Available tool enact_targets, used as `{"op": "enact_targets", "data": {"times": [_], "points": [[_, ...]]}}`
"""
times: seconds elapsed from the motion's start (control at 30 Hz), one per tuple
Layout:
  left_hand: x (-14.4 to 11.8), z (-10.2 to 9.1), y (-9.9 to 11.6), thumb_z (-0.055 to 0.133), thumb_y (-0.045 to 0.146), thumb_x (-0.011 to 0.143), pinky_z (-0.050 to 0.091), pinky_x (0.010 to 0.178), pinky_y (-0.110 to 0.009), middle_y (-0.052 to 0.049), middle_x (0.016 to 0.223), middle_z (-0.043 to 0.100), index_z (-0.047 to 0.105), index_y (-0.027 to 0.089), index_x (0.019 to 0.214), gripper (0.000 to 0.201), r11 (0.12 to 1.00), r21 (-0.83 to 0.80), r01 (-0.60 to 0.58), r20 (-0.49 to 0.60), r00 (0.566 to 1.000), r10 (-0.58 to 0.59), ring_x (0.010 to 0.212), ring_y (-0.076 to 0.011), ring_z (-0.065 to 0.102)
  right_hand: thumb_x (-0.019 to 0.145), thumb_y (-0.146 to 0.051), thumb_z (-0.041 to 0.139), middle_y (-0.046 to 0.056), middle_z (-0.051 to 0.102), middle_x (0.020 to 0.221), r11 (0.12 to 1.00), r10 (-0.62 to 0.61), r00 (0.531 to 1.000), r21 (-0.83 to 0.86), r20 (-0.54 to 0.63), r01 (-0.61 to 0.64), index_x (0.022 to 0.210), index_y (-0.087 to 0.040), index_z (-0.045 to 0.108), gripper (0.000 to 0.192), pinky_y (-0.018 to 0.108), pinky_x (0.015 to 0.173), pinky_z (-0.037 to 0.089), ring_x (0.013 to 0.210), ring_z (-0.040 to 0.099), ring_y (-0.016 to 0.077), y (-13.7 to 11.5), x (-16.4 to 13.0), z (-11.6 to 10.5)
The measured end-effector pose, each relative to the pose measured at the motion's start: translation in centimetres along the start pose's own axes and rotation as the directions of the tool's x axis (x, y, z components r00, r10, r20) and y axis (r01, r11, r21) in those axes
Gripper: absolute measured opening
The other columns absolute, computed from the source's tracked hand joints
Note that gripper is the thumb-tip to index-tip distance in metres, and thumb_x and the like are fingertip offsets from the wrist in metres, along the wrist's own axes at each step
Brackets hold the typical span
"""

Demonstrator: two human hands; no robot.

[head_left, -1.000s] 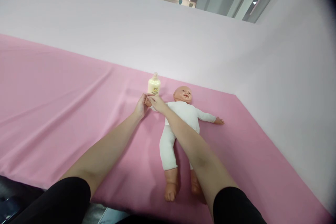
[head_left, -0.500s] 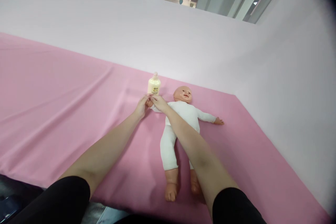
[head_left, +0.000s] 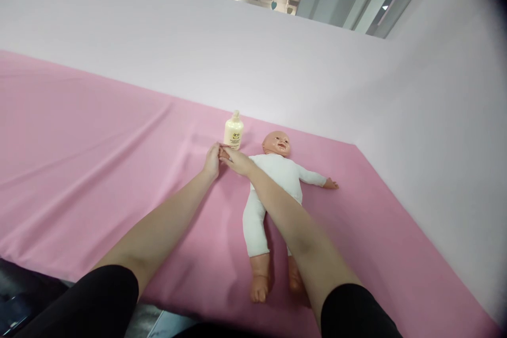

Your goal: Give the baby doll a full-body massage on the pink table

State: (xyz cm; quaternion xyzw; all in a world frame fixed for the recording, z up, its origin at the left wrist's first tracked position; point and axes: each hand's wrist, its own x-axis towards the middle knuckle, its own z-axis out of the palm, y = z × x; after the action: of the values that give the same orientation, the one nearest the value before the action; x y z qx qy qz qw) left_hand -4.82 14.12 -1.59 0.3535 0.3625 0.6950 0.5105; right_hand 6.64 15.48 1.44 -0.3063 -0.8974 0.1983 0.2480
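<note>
A baby doll [head_left: 277, 171] in a white cloth suit lies on its back on the pink sheet, head away from me. My left hand [head_left: 213, 161] is closed around the doll's hand on the left side. From the right, my right hand [head_left: 237, 161] lies over that same small hand and wrist, fingers bent onto it, covering most of it. My right forearm crosses above the doll's body. Just behind my hands stands a pale yellow lotion bottle [head_left: 233, 133], upright, with a dark printed label.
The pink sheet [head_left: 99, 169] has several creases at the left. A white padded wall [head_left: 198, 53] runs along the back and right. Beyond it, heart-shaped decorations hang near ceiling lights. A dark object [head_left: 16, 317] lies at the lower left.
My right hand has slid slightly left and down over the doll's hand. My left hand has shifted slightly left. The doll's body stays in place.
</note>
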Motion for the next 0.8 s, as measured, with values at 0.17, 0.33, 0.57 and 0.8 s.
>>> {"op": "enact_targets", "data": {"times": [0.17, 0.33, 0.57, 0.8], "points": [[0.6, -0.5, -0.5, 0.054, 0.041, 0.08, 0.043, 0.054, -0.024, -0.003, 0.073, 0.063, 0.059, 0.017, 0.07, 0.026, 0.995, 0.03, -0.092, -0.073, 0.993, 0.094, 0.059, -0.0124, 0.056, 0.09, -0.028, 0.042, 0.011, 0.059, 0.11, 0.998, 0.028, 0.999, -0.054, -0.017, -0.029, 0.107, -0.017, 0.055, 0.024, 0.035, 0.087, 0.043, 0.101, 0.055, 0.0206, 0.3, 0.1, 0.6], [1.0, -0.8, -0.9, 0.053, 0.034, 0.079, 0.039, 0.049, -0.021, -0.002, 0.069, 0.06, 0.059, 0.016, 0.07, 0.021, 0.99, 0.109, -0.091, -0.134, 0.985, 0.105, 0.057, -0.011, 0.054, 0.087, -0.026, 0.047, 0.012, 0.057, 0.115, 0.991, 0.016, 1.0, -0.134, -0.011, -0.018, 0.115, -0.015, 0.051, 0.03, 0.034, 0.088, 0.043, 0.104, 0.054, 0.0216, 0.5, 0.2, 1.0], [0.9, -0.8, -0.4, 0.047, 0.027, 0.081, 0.045, 0.062, -0.023, -0.002, 0.075, 0.061, 0.058, 0.015, 0.077, 0.017, 0.954, 0.252, -0.16, -0.13, 0.972, 0.197, 0.068, -0.0127, 0.057, 0.086, -0.021, 0.047, 0.014, 0.054, 0.119, 0.971, 0.046, 0.999, -0.234, -0.002, -0.045, 0.121, -0.013, 0.047, 0.035, 0.038, 0.095, 0.04, 0.11, 0.051, 0.0231, -0.1, 0.4, 1.1], [1.1, -1.7, 0.6, 0.039, 0.017, 0.082, 0.047, 0.076, -0.026, -0.003, 0.078, 0.062, 0.057, 0.017, 0.085, 0.018, 0.811, 0.538, -0.23, 0.017, 0.965, 0.262, 0.076, -0.0131, 0.058, 0.088, -0.029, 0.048, 0.013, 0.044, 0.134, 0.973, -0.031, 0.999, -0.229, 0.021, 0.035, 0.13, -0.015, 0.042, 0.045, 0.042, 0.105, 0.034, 0.124, 0.041, 0.0234, -2.2, -3.5, -1.0]]}}
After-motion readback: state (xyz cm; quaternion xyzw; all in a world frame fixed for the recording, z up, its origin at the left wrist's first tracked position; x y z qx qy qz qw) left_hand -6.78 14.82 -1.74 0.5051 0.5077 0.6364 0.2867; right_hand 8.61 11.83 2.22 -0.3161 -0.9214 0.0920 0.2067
